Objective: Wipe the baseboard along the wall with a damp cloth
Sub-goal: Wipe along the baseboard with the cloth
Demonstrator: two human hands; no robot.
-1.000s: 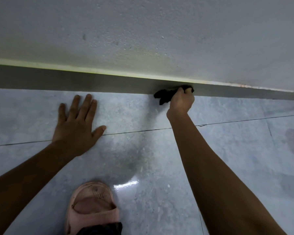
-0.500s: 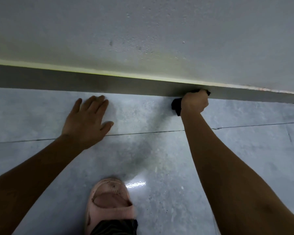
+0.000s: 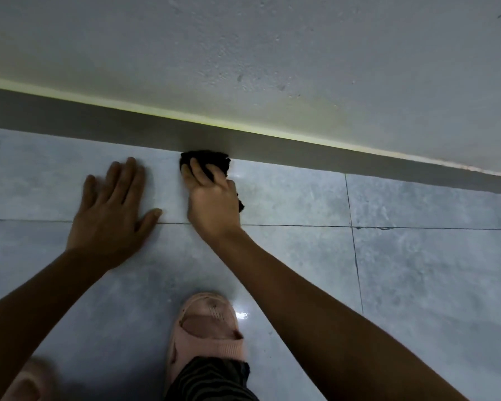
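A dark grey baseboard [image 3: 99, 118] runs along the foot of the white wall [image 3: 272, 53], sloping down to the right in the picture. My right hand [image 3: 211, 198] is shut on a black cloth [image 3: 211, 160], which is pressed where the baseboard meets the floor. My left hand [image 3: 113, 215] lies flat on the grey floor tiles, fingers spread, just left of the right hand and holding nothing.
The floor is glossy grey tile [image 3: 417, 270] with dark grout lines. My foot in a pink slipper [image 3: 206, 328] stands below the hands, with a second slipper [image 3: 26, 380] blurred at the bottom left corner.
My right hand has slid the cloth leftward along the baseboard, ending close to my left hand. The view has shifted, and a second slipper now shows at the bottom left.
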